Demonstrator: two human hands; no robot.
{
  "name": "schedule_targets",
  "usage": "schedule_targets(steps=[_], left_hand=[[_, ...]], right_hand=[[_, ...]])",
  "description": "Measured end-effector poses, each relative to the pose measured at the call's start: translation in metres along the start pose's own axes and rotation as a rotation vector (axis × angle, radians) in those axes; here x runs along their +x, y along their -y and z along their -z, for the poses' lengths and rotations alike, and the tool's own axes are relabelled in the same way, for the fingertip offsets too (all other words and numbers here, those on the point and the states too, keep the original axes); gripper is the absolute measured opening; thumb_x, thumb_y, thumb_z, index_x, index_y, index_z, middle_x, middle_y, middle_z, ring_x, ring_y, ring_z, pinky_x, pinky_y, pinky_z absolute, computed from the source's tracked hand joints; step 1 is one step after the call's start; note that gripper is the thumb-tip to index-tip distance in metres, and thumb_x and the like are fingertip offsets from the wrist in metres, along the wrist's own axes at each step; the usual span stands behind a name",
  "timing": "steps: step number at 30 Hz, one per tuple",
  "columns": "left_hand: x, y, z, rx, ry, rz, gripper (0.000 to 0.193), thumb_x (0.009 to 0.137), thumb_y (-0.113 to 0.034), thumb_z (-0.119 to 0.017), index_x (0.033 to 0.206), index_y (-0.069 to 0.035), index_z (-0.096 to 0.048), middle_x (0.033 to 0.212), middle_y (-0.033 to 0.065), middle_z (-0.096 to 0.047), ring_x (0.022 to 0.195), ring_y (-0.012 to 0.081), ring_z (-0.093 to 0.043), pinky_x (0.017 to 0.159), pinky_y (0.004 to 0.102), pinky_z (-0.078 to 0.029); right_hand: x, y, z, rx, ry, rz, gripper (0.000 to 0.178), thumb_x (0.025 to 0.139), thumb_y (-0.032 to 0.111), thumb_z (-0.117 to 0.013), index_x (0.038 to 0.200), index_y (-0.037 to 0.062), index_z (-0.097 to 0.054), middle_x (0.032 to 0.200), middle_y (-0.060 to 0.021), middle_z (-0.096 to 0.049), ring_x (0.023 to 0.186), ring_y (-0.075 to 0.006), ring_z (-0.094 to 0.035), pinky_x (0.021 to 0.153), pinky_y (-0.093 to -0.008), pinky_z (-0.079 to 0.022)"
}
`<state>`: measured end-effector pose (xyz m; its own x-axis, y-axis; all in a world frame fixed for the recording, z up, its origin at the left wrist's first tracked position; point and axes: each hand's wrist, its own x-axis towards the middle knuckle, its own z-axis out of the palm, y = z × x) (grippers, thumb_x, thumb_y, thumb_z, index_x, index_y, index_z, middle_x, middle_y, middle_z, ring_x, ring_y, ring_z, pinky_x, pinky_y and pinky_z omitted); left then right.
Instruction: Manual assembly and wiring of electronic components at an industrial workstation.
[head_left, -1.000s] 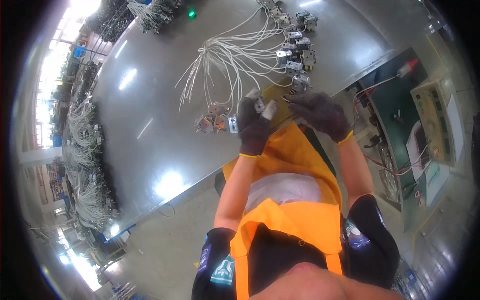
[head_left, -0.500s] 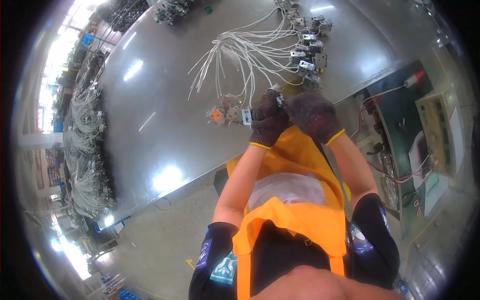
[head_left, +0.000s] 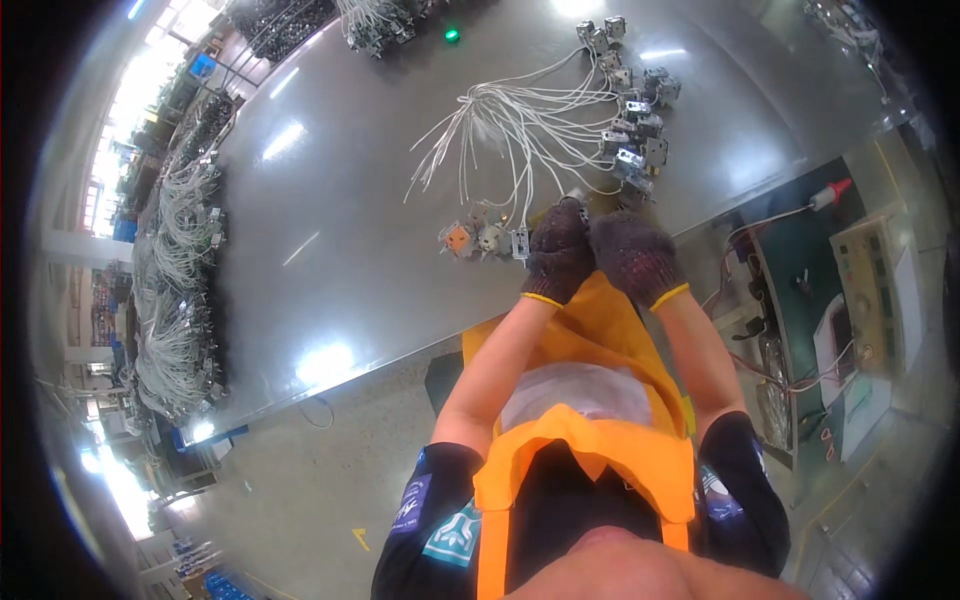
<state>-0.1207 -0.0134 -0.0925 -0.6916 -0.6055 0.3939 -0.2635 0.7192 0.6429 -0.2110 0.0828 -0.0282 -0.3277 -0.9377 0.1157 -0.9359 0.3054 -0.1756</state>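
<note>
Both my hands wear dark knit gloves with yellow cuffs and meet at the table's near edge. My left hand (head_left: 557, 248) is closed round a small metal part with a white wire (head_left: 573, 196); only its top end shows. My right hand (head_left: 637, 256) is curled right beside it, and whatever its fingers hold is hidden. Left of my left hand lie a small metal switch-like part (head_left: 520, 243), a pale round-faced part (head_left: 491, 238) and an orange part (head_left: 458, 239). Beyond my hands runs a row of boxy metal parts (head_left: 630, 128), their white wires (head_left: 500, 105) gathered in a fan to the left.
The grey metal table (head_left: 330, 250) carries heaps of white-wired parts (head_left: 172, 330) along its left edge and more wired parts (head_left: 375, 25) at the far side. A small green light (head_left: 452, 36) shows there. To my right stand a beige box with controls (head_left: 865, 285) and a red-tipped plug (head_left: 830, 194).
The whole view has shifted slightly, so the table things appear further right and lower. My hands stay together at the same spot, still closed. The green object at the far side now glows.
</note>
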Motion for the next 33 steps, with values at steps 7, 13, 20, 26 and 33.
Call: schedule_targets(steps=[7,13,20,26,33], left_hand=[[-0.023,-0.026,0.066,0.319,-0.214,-0.234,0.072,0.075,-0.013,-0.072,0.139,-0.001,-0.043,0.129,0.0246,-0.054,0.121,0.0418,-0.05,0.106,0.0475,-0.038],[-0.02,0.004,0.073,-0.035,0.124,0.109,0.061,0.078,-0.012,-0.071,0.133,0.0,-0.047,0.117,0.0216,-0.056,0.109,0.0393,-0.055,0.094,0.0454,-0.045],[-0.022,0.036,0.012,-0.295,-0.044,0.026,0.054,0.086,-0.018,-0.072,0.132,0.0,-0.048,0.119,0.0136,-0.059,0.108,0.0252,-0.059,0.095,0.0354,-0.047],[-0.014,0.012,0.025,-0.829,0.004,0.363,0.051,0.09,-0.015,-0.067,0.134,0.002,-0.047,0.11,0.0087,-0.06,0.098,0.016,-0.058,0.087,0.03,-0.049],[-0.007,0.008,0.001,0.07,-0.085,-0.072,0.057,0.079,-0.017,-0.074,0.127,0.002,-0.052,0.106,0.023,-0.061,0.101,0.0373,-0.061,0.087,0.0406,-0.049]], right_hand=[[-0.022,-0.017,-0.004,0.554,-0.128,0.158,0.028,0.086,0.028,-0.066,0.109,0.0116,-0.067,0.081,-0.0106,-0.067,0.073,-0.027,-0.066,0.068,-0.0388,-0.054],[-0.018,0.002,-0.014,1.151,0.159,-0.227,0.036,0.089,0.032,-0.067,0.121,0.0152,-0.065,0.065,0.0019,-0.059,0.05,-0.0081,-0.052,0.049,-0.0275,-0.046],[0.004,-0.05,-0.084,0.947,-0.348,0.029,0.039,0.091,0.028,-0.064,0.127,0.0135,-0.063,0.093,-0.0039,-0.07,0.085,-0.0127,-0.065,0.073,-0.0253,-0.053],[0.012,-0.076,-0.03,1.266,0.01,-0.261,0.036,0.09,0.027,-0.062,0.121,0.0083,-0.065,0.088,-0.0048,-0.07,0.074,-0.0082,-0.061,0.066,-0.0264,-0.05],[-0.013,-0.052,0.009,0.767,0.106,-0.098,0.028,0.091,0.027,-0.064,0.114,0.0111,-0.069,0.105,-0.0101,-0.071,0.091,-0.0222,-0.069,0.083,-0.0351,-0.053]])
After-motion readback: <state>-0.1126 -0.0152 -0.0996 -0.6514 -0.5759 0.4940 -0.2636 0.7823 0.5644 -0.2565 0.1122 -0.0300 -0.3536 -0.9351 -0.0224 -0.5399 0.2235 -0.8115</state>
